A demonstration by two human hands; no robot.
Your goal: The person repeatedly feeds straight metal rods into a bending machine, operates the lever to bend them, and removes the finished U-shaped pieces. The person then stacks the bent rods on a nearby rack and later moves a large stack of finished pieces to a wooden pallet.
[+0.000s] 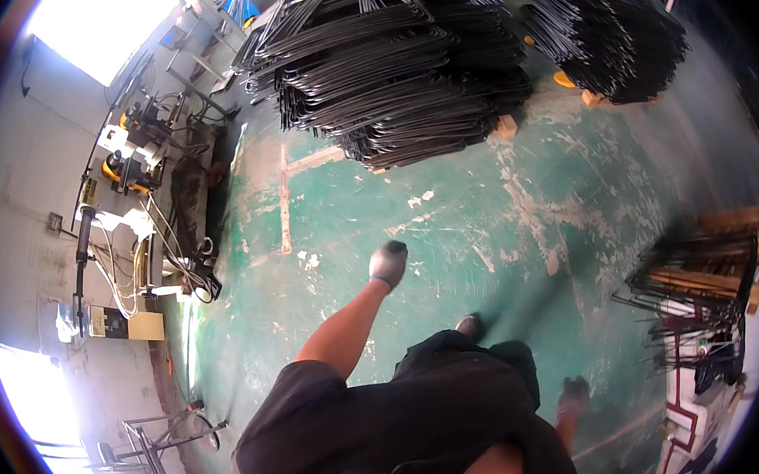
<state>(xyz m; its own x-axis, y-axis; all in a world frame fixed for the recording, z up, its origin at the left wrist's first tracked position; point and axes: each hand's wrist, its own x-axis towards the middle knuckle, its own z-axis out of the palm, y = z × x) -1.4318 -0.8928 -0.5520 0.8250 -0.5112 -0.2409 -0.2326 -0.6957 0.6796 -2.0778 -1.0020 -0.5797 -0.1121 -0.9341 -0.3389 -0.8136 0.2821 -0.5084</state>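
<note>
My left hand (388, 264) swings out in front of me over the green floor, in a pale glove with a dark end. Its fingers look curled in, and nothing sticks out of them. Lower and to the right hangs my right hand (574, 395), also gloved and smeared by motion, so its fingers cannot be made out. Neither hand touches anything around it. Nearest ahead lies a big stack of bent black metal rods (381, 72), at a distance from both hands.
A second pile of black rods (613, 47) lies at the far right, near wooden blocks (592, 98). Along the left wall stands a bench with machines (131, 170) and hanging cables. More dark rods sit on a wooden rack (698, 278) at the right. The green floor (449, 233) has worn paint.
</note>
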